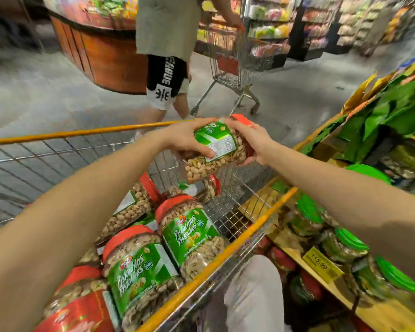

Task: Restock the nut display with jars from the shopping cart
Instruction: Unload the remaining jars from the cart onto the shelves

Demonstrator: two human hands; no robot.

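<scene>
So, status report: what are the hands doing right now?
Left hand and right hand grip one pistachio jar above the shopping cart. Other jars lie inside. Passer-by ahead, clear of nut display.

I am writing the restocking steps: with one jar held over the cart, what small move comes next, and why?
Probably swing the pistachio jar right, toward the display shelf. The left hand and right hand grip it above the shopping cart, and the shelf stands beyond the cart's right rim.

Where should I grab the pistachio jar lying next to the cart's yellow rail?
Probably take the pistachio jar from above, two-handed, round its clear body, one grip by the red lid, one by its bottom. It lies on its side, wide and round, packed against other jars, so only its top is free.
</scene>
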